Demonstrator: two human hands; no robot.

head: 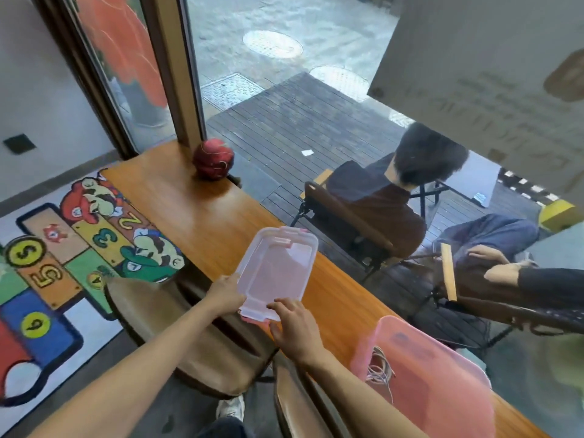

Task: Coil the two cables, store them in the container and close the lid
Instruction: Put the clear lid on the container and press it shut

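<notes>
A translucent pink lid [278,270] with snap tabs lies over the wooden counter [202,213], slightly raised at its near end. My left hand [226,294] grips its near left edge. My right hand [294,324] holds the near right corner, fingers on top. The pink translucent container [442,380] stands open on the counter at the lower right. Inside it, against the left wall, lies a coil of thin white cable [380,368]. I cannot tell whether one or two cables are in there.
A red ball-shaped ornament [213,159] sits at the counter's far end by the window frame. Two brown stools [189,336] stand below the counter's near edge. Behind the glass, people sit on chairs [344,222]. A colourful rug [57,267] covers the floor at left.
</notes>
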